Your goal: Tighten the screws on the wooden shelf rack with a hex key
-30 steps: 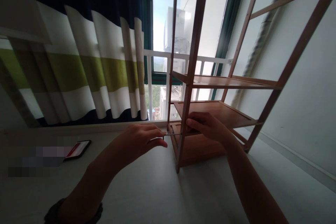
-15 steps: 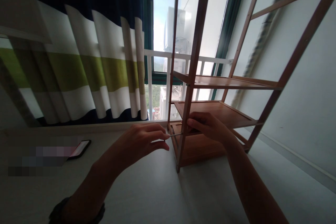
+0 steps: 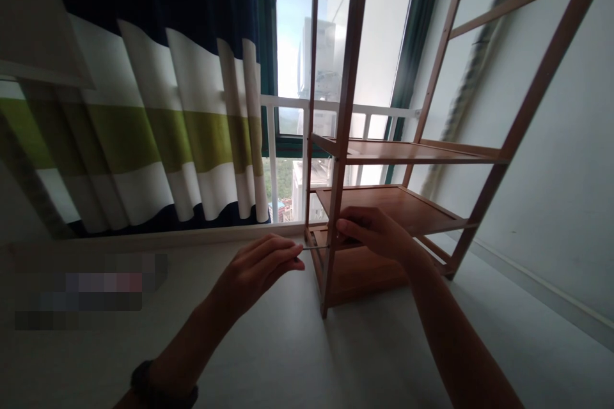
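Observation:
A brown wooden shelf rack (image 3: 338,204) stands on the floor in front of me. My left hand (image 3: 263,262) pinches one end of a thin metal rod, by its look a hex key (image 3: 315,247). The rod's far end meets the rack's near post, low down between the two lower shelves. Behind that post, my right hand (image 3: 369,227) is closed on the rack near the edge of the lower middle shelf (image 3: 412,204). Its fingertips are partly hidden by the post. The bottom shelf (image 3: 369,271) lies beneath my right hand.
A striped curtain (image 3: 158,134) hangs on the left. Behind the rack are a window and a white railing (image 3: 288,102). On the right is a white wall (image 3: 570,160). A blurred-out patch covers part of the pale floor (image 3: 259,351) at left.
My left fingers have closed together more around the hex key and turned slightly, and the left hand sits a little further left. My right hand keeps its hold. The view has shifted slightly.

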`<move>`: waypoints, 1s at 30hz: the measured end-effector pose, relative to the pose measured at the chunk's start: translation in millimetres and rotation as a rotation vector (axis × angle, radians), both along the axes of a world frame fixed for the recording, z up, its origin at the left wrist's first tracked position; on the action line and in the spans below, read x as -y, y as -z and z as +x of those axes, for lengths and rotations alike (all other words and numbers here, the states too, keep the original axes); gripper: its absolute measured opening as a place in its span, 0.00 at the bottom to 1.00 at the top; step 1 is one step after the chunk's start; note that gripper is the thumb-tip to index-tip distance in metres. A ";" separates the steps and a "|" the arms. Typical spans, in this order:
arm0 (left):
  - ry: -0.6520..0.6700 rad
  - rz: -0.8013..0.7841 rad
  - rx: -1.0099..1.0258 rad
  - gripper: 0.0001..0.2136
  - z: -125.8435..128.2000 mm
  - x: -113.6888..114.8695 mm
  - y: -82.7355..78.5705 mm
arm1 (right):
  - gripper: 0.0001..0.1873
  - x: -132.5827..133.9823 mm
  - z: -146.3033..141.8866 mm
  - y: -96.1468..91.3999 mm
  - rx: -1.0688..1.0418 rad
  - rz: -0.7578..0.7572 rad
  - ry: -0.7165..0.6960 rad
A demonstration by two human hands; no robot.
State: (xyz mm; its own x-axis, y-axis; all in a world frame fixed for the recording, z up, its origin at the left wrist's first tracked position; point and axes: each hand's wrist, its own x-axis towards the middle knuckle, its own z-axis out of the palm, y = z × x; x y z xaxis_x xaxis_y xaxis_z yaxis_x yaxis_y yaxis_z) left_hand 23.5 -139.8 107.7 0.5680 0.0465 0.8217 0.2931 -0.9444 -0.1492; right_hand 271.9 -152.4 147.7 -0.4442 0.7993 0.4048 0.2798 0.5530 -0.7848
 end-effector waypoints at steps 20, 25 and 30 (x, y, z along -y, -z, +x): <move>0.214 -1.710 0.588 0.14 24.7 9.3 1.6 | 0.16 0.8 -0.8 -0.9 -0.018 -0.041 -0.008; 0.364 -1.953 0.710 0.09 23.0 7.8 -0.2 | 0.16 0.7 -0.7 -1.2 -0.033 -0.074 -0.012; 0.373 -1.921 0.558 0.08 15.6 8.6 -7.0 | 0.15 -0.1 0.1 -1.3 -0.037 -0.069 -0.025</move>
